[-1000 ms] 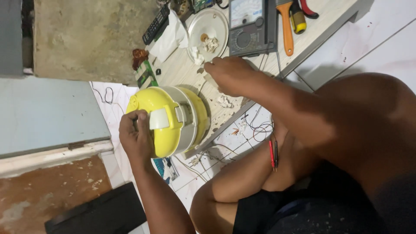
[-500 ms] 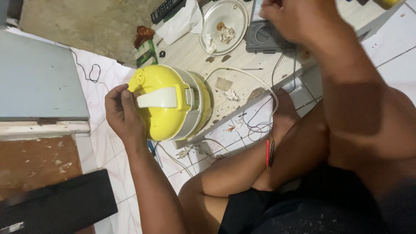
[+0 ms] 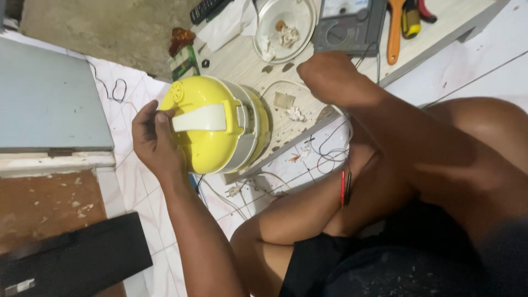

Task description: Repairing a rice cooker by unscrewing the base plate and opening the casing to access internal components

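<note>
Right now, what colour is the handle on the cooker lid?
White, or pale cream, against the yellow cooker lid; the handle shows in the head view.
</note>
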